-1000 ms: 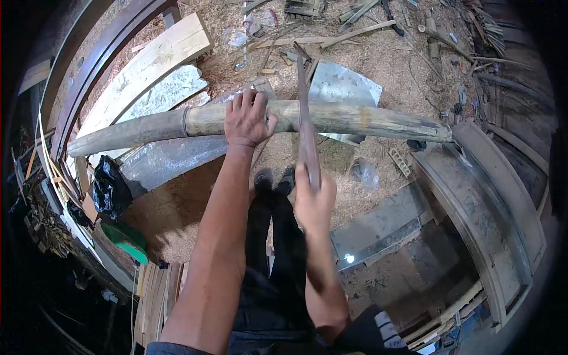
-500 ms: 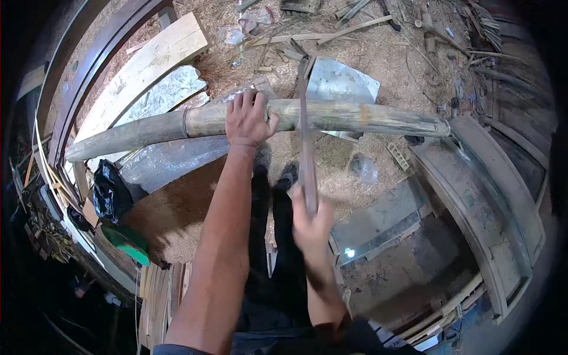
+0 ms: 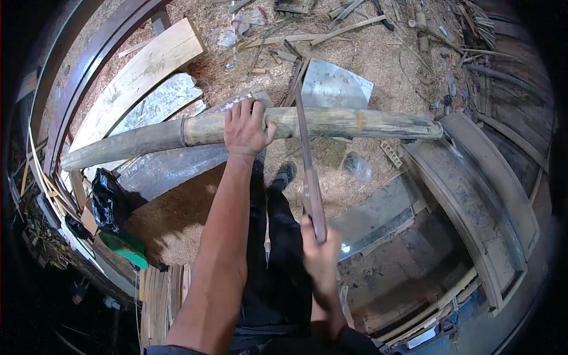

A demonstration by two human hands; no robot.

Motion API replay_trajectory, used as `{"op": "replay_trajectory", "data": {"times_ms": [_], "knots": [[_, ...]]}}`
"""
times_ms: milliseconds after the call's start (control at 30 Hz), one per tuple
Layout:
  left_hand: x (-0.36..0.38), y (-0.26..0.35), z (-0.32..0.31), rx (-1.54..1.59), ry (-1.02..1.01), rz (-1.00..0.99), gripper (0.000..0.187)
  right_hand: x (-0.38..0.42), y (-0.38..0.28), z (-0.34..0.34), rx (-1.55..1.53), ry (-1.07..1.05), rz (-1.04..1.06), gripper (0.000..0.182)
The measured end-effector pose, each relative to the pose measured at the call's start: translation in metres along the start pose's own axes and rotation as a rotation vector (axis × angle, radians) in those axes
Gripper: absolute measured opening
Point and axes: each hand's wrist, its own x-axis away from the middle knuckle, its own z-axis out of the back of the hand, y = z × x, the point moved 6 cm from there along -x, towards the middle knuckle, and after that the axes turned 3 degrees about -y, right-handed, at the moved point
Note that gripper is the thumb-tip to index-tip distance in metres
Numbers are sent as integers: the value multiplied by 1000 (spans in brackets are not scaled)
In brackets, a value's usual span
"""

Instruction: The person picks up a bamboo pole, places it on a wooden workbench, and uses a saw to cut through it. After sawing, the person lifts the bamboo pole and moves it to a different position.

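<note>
A thick bamboo pole (image 3: pixel 331 122) lies crosswise in front of me, with a node ring left of my left hand. My left hand (image 3: pixel 246 129) presses down on top of the pole, fingers curled over its far side. My right hand (image 3: pixel 322 251), somewhat blurred, is wrapped round the handle of a handsaw (image 3: pixel 305 139). Seen nearly edge-on, the saw's long narrow blade crosses the pole just right of my left hand. How deep any cut goes cannot be made out.
The pole's right end rests by a curved wooden frame (image 3: pixel 473 195). Left stand a pale plank (image 3: pixel 145 77), a black plastic bag (image 3: pixel 106 201) and a green object (image 3: pixel 125 247). Beyond the pole are a metal sheet (image 3: pixel 336 86) and wood scraps. Sawdust covers the floor (image 3: pixel 390 65).
My right hand has drawn the saw back toward my body, and more of its handle end shows. My left hand stays on the pole. The view has shifted slightly.
</note>
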Motion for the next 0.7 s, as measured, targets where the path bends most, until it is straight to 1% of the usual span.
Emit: {"op": "replay_trajectory", "data": {"times_ms": [67,100,167,233,267,333,400,433,467,533,567,633,700], "knots": [[2,0,-1,-23,-22,7,27,10,-9,2,-91,-11,-9,31],[3,1,-1,-21,-28,6,27,-5,-9,-3,-7,-9,-8,33],[1,0,-1,-15,-29,4,28,-57,-13,-24,76,-18,-5,35],[2,0,0,-19,-30,0,28,-101,-18,-42,76,-14,14,38],[0,0,2,-13,-30,-4,28,-98,-18,-43,73,-14,16,38],[1,1,2,8,-17,-14,29,-72,-21,-31,32,43,126,40],[0,0,1,-11,-3,-19,29,-18,0,-19,75,40,31,38],[0,0,1,-5,-9,-19,29,4,-7,-13,57,23,-23,39],[-1,-1,0,-4,-22,-12,28,4,-5,-16,62,24,-24,39],[2,-1,-1,0,-48,-4,28,8,-2,-15,29,94,44,40],[1,0,0,-1,-29,-10,27,-9,-4,-15,38,-5,-64,39],[-2,0,2,-6,-3,-19,27,-52,13,-31,-163,17,58,39],[-2,0,2,-3,-8,-24,27,-68,12,-32,-196,13,50,40]]}}
